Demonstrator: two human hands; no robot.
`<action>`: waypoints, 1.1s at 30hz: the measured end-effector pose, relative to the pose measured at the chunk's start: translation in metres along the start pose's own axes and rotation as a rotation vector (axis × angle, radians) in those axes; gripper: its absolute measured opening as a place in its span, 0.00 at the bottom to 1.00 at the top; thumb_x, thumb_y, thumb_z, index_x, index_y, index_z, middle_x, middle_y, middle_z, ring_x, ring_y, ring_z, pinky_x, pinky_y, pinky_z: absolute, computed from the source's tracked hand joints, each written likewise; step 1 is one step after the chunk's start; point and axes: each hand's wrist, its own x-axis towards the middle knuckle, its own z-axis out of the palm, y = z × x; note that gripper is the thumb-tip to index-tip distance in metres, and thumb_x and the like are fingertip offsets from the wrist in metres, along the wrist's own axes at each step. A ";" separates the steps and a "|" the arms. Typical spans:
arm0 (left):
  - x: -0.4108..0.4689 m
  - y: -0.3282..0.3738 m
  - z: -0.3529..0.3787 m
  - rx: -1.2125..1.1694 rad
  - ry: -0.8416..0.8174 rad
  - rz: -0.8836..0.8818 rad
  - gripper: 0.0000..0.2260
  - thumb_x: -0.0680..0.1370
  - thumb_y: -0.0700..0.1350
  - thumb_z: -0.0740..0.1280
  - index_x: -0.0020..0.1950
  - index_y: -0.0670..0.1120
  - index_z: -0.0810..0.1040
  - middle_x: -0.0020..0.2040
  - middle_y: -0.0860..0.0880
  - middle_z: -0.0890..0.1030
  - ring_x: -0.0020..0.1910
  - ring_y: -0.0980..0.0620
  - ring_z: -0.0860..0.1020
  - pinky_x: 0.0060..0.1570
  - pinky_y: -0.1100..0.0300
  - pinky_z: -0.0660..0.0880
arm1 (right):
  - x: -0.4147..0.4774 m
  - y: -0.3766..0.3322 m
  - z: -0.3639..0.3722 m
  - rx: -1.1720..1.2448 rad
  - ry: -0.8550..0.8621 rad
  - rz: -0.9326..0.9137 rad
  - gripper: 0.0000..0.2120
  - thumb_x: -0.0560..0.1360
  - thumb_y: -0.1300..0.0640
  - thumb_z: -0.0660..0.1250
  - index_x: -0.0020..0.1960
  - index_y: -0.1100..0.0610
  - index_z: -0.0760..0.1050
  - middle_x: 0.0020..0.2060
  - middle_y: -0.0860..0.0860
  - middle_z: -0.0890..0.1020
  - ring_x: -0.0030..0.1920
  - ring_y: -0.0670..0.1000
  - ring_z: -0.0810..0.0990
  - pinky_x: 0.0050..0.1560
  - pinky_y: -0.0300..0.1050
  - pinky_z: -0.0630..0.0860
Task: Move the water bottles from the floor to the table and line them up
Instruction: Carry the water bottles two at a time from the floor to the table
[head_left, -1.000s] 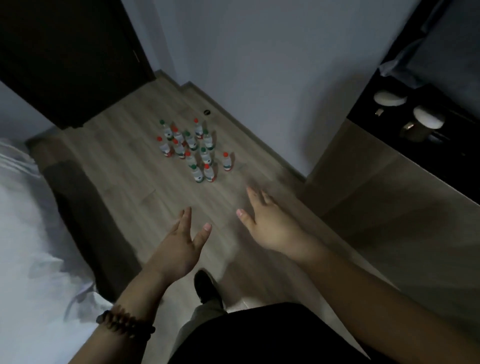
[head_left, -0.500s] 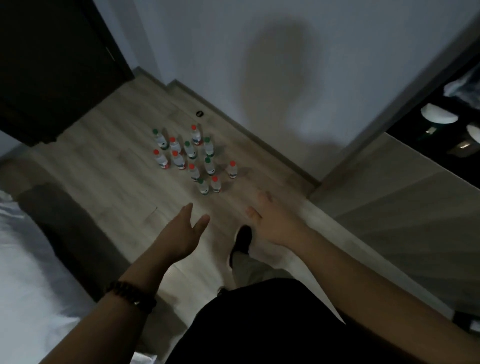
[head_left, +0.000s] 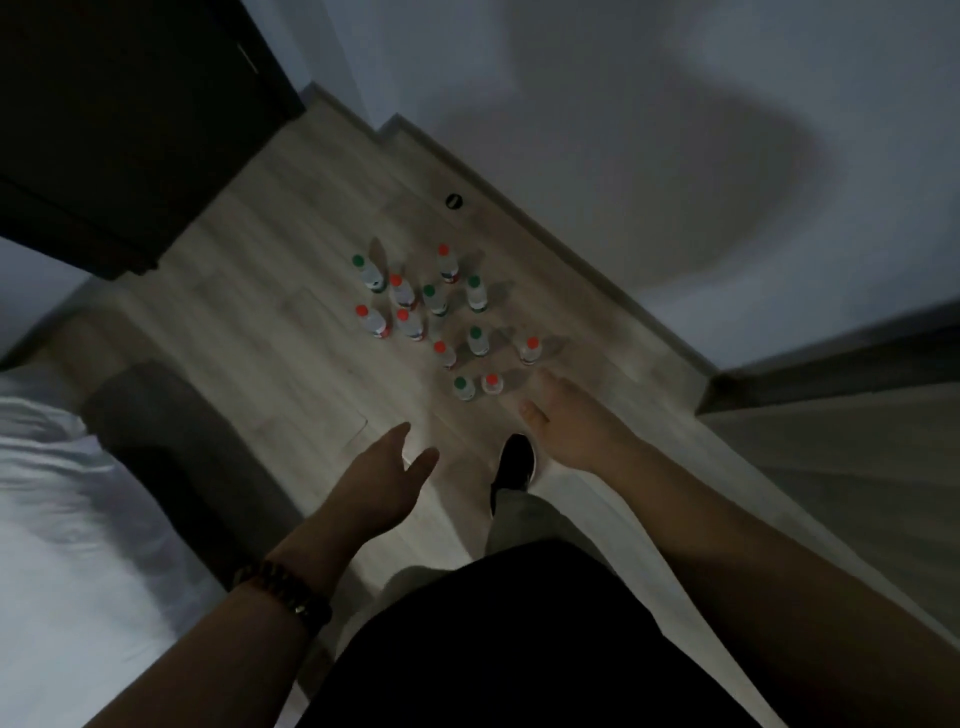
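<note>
Twelve small clear water bottles (head_left: 434, 302) stand upright in a loose cluster on the wooden floor (head_left: 260, 312), close to its edge along the wall (head_left: 623, 130). Seven wear red caps, five green. One red-capped bottle (head_left: 530, 352) stands slightly apart on the right.

The pale wood-plank floor (head_left: 260, 338) carries twelve water bottles (head_left: 435, 301), all upright in a loose cluster near the floor's far edge, where it meets the wall. Seven have red caps, five green. A small dark round disc (head_left: 453, 201) lies beyond them, closer to that edge. A dark shoe (head_left: 514, 462) stands on the planks nearer in.
</note>
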 end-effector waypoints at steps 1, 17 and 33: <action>0.013 0.003 -0.006 -0.018 0.003 -0.012 0.33 0.83 0.62 0.60 0.83 0.48 0.59 0.78 0.44 0.69 0.73 0.45 0.72 0.67 0.55 0.66 | 0.014 -0.003 -0.004 -0.009 -0.016 0.009 0.26 0.85 0.44 0.55 0.78 0.56 0.60 0.68 0.59 0.73 0.66 0.58 0.75 0.67 0.59 0.73; 0.206 -0.062 0.029 0.035 -0.369 0.042 0.28 0.84 0.55 0.63 0.81 0.44 0.63 0.76 0.41 0.70 0.73 0.42 0.71 0.70 0.50 0.69 | 0.167 0.038 0.124 -0.067 -0.111 0.436 0.29 0.85 0.45 0.59 0.79 0.60 0.58 0.63 0.63 0.78 0.59 0.62 0.79 0.52 0.50 0.73; 0.420 -0.199 0.110 0.376 -0.330 0.153 0.23 0.83 0.52 0.64 0.76 0.43 0.69 0.70 0.41 0.77 0.68 0.41 0.75 0.62 0.51 0.73 | 0.352 0.119 0.314 0.254 0.177 0.617 0.34 0.82 0.46 0.66 0.81 0.58 0.55 0.63 0.61 0.79 0.63 0.61 0.78 0.51 0.45 0.70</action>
